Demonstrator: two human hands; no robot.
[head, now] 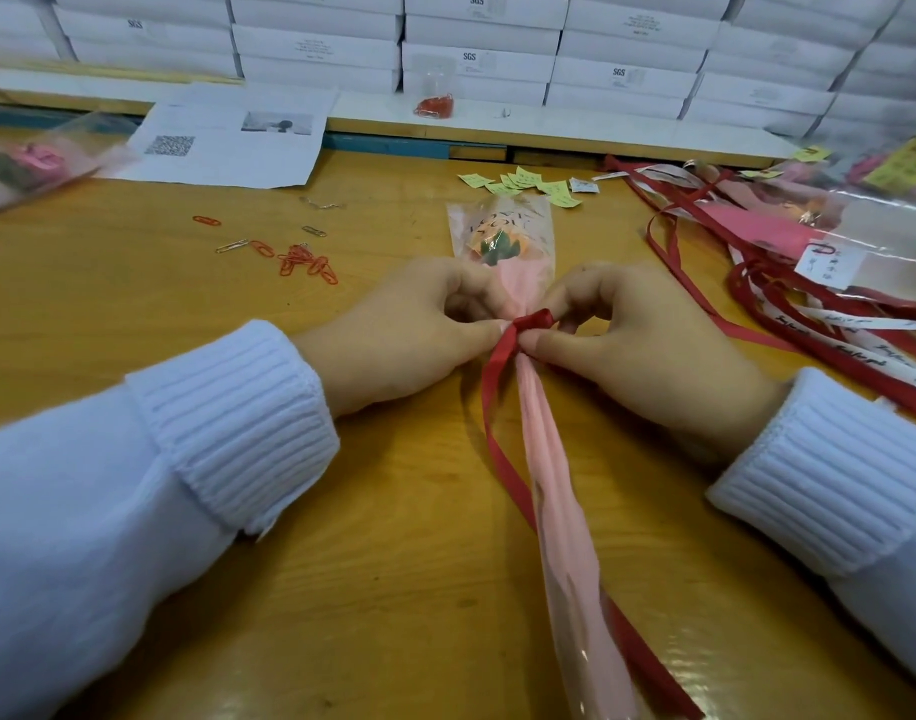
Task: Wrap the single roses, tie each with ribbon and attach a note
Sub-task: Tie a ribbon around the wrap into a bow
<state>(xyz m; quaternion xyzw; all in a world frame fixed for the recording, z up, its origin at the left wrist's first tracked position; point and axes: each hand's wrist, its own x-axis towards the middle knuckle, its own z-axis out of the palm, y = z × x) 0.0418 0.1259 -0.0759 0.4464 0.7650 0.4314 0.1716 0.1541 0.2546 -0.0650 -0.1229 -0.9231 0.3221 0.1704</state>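
Pinching the red ribbon [500, 366] at its knot, the left hand [414, 340] and right hand [653, 356] each have fingers clamped on it from opposite sides. The wrapped rose [502, 241] lies at the bench [133, 314] centre, bloom toward 12 o'clock. Green notes [523, 183] sit at 12 o'clock, paper clips [302, 261] at 10, loose ribbons [809, 324] at 3.

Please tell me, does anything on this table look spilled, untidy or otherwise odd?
Yes. Red and silver paper clips lie scattered loose on the table, left of the wrapped rose, though a bag of clips sits on the back ledge. At the right, ribbons lie in a tangle. Nothing looks damaged.
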